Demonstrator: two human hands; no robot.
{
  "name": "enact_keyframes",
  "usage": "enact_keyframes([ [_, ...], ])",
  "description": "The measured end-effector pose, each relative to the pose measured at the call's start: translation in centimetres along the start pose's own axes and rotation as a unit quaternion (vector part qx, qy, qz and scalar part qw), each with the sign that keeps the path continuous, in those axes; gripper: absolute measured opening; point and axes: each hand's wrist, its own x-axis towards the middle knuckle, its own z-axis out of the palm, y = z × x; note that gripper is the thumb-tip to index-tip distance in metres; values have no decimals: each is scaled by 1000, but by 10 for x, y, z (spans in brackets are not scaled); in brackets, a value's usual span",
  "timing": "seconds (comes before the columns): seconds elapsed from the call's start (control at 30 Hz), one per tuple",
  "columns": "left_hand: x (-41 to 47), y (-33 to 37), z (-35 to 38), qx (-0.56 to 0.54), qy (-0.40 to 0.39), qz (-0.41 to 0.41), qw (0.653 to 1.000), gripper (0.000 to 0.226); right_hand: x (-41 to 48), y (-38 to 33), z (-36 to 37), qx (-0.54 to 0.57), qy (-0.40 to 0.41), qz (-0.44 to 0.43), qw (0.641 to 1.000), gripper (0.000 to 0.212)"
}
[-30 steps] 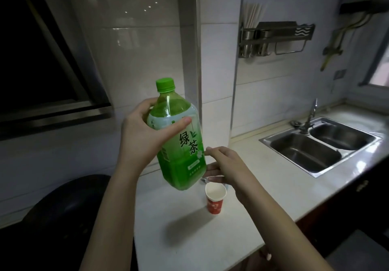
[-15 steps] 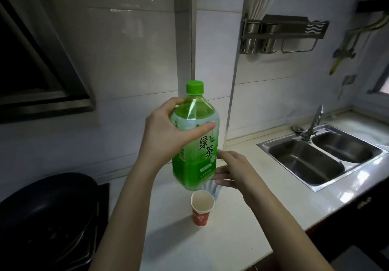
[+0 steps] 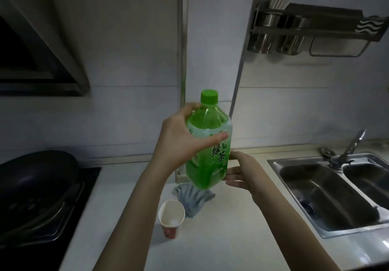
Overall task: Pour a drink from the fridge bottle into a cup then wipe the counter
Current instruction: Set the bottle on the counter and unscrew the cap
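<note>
Now the left hand (image 3: 179, 142) grips the green bottle (image 3: 208, 150) by its shoulder, cap on, above the desk (image 3: 231, 228). The right hand (image 3: 244, 173) rests loose fingers against its lower side. The paper cup (image 3: 171, 216) stands below, beside a cloth (image 3: 193, 197).

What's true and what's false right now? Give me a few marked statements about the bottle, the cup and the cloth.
The green cap is on the bottle. True.
The left hand grips the bottle near its top. True.
The cup lies on its side. False: it stands upright on the counter.
The cloth is in the sink. False: it lies on the counter just behind the cup.
The right hand is at the bottle's lower part. True.
</note>
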Motion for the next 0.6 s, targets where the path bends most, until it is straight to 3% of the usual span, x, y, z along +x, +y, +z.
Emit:
enact_keyframes([
  [0.37, 0, -18, 65, 63, 29, -93, 993, 75, 56, 24, -34, -33, -89, 72, 993, 20],
  [0.6, -12, -59, 94, 92, 26, -142, 985, 68, 84, 64, -27, 40, -126, 104, 986, 17],
])
